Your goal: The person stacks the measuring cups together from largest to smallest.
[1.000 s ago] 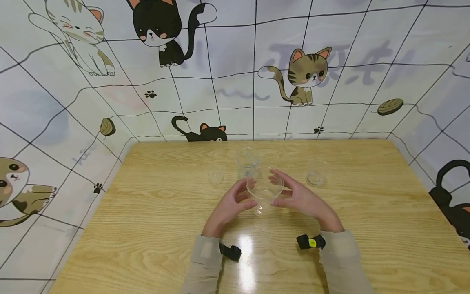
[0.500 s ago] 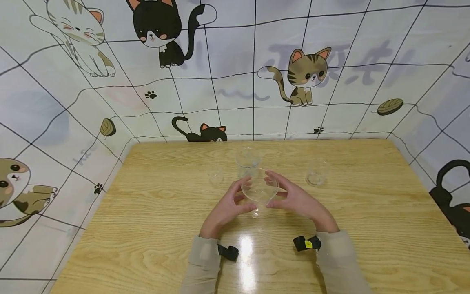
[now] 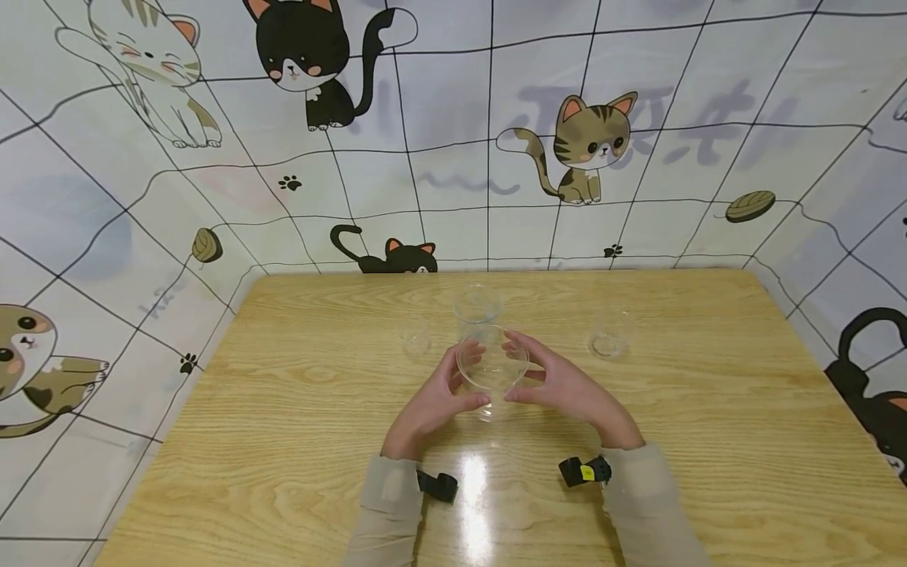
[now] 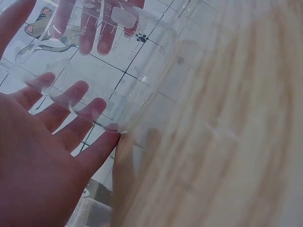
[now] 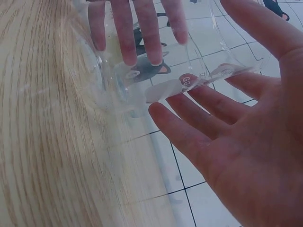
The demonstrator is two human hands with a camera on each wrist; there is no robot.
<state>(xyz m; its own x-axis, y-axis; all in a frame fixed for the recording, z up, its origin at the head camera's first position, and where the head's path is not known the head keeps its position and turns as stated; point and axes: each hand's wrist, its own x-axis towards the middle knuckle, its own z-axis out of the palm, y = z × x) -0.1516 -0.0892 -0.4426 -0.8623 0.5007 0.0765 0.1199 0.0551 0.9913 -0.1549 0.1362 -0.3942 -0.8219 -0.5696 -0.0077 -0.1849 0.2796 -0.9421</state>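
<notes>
A large clear glass beaker point(image 3: 492, 364) with printed volume marks is between my two hands, in front of the other glassware. My left hand point(image 3: 428, 403) grips its left side, the thumb in front and the fingers spread along the wall. On the opposite side my right hand point(image 3: 567, 387) holds it the same way. In the left wrist view the marks on the beaker point(image 4: 118, 71) read backward through the glass. The right wrist view has the beaker point(image 5: 142, 85) with fingertips on its wall. Whether its base touches the table I cannot tell.
Just behind the held beaker stands another clear glass vessel point(image 3: 478, 305). A small clear glass point(image 3: 416, 340) is at its left, and a further one point(image 3: 608, 340) at the right. The wooden table point(image 3: 298, 425) meets a cat-patterned backdrop point(image 3: 453, 181) at its far edge.
Both hands have shifted a little to the left, with the large beaker moving along between them. The other glassware has stayed in place.
</notes>
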